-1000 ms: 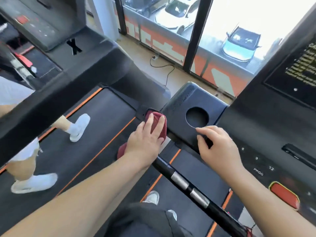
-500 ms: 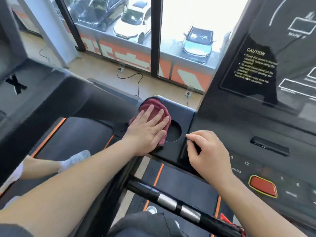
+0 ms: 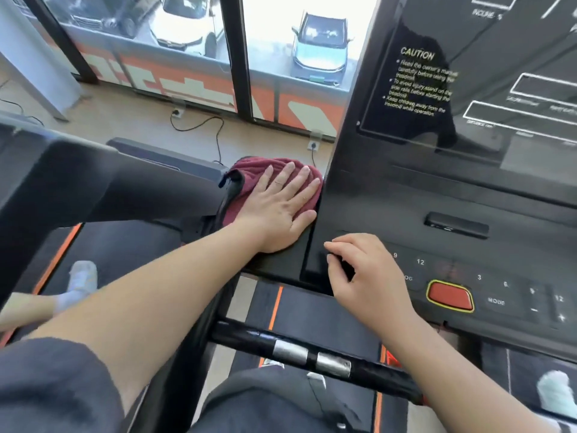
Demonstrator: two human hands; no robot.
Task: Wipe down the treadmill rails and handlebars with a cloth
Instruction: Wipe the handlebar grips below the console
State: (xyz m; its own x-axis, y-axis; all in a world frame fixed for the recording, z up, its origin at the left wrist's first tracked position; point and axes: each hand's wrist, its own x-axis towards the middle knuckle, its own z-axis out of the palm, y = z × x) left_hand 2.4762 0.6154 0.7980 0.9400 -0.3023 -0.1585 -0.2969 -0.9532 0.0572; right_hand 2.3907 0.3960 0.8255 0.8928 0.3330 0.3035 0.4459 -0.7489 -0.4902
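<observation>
We are pressing our left hand (image 3: 281, 209) flat, fingers straight and spread, on the cloth (image 3: 249, 173), which is lying bunched against the console's (image 3: 437, 195) left edge. Our right hand (image 3: 365, 276) is resting curled on the console's lower left corner; whether it is gripping we cannot tell. The handlebar (image 3: 290, 353) is running below the console, apart from both hands
</observation>
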